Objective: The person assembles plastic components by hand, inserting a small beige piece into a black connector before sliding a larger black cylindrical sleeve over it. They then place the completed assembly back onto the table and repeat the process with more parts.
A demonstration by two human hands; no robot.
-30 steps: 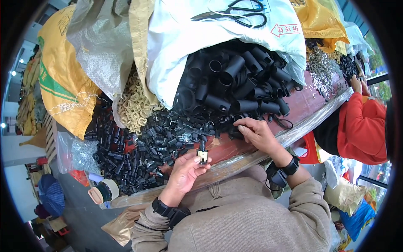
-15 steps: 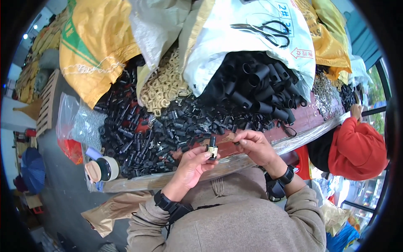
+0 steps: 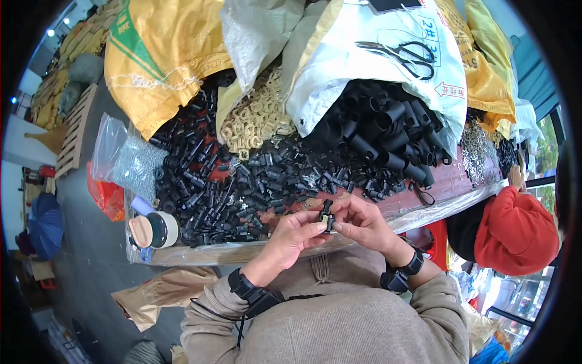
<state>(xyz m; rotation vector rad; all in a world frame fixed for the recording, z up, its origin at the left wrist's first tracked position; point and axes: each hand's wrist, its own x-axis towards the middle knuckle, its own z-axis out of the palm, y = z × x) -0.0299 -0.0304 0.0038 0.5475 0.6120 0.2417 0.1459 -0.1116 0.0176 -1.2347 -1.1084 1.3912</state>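
Small black fitting [image 3: 327, 213] now sits upright between both my hands, above the near edge of the tabletop [image 3: 436, 194], close to my chest. A second ago my left hand [image 3: 291, 238] held it alone, low over the edge, while my right hand [image 3: 359, 219] was out in the heap; half a second ago the right had come in to meet it. Now left thumb and forefinger pinch its lower end, right fingertips press on its side. I judge the picking is done and the joining of pieces is in hand. Beyond it: pile of black parts [image 3: 242, 188], black tubes [image 3: 388, 130] spilling from a white sack [image 3: 376, 67], cream rings [image 3: 257, 118], scissors [image 3: 403, 54], tape roll [image 3: 154, 229]. Yellow sacks [image 3: 157, 54] behind; grey floor left; a person in red [image 3: 515, 230] at right.
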